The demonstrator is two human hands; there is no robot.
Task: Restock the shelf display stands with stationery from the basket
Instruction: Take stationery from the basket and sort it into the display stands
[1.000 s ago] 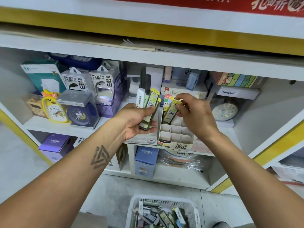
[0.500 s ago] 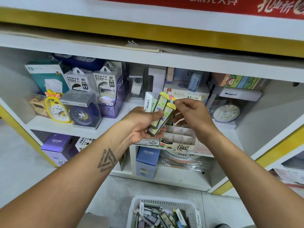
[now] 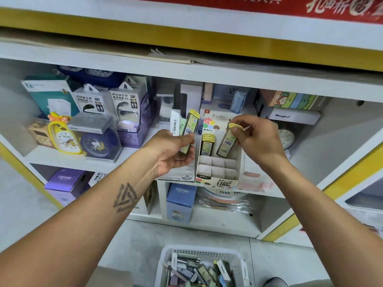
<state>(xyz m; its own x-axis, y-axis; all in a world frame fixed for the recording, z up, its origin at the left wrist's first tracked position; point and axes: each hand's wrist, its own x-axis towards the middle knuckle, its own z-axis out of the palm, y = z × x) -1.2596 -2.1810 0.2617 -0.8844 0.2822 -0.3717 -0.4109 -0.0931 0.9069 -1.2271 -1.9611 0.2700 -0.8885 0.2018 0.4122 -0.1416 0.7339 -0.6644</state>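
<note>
My left hand grips a small bunch of slim lead cases in front of the shelf, the front one yellow-capped. My right hand pinches the yellow cap of one lead case and holds it tilted over the back right of the cardboard display stand. A few matching cases stand in the stand's back left slot. The front compartments show bare dividers. The white basket on the floor below holds several more stationery packs.
Power bank boxes, two alarm clocks and a teal box fill the shelf's left side. A white Henghui box and a clock stand at the right. Purple and blue Cruhre boxes sit on the lower shelf.
My right hand took a yellow-capped case from the bunch in my left hand and carried it right, over the display stand. My left hand stayed put with the remaining cases.
</note>
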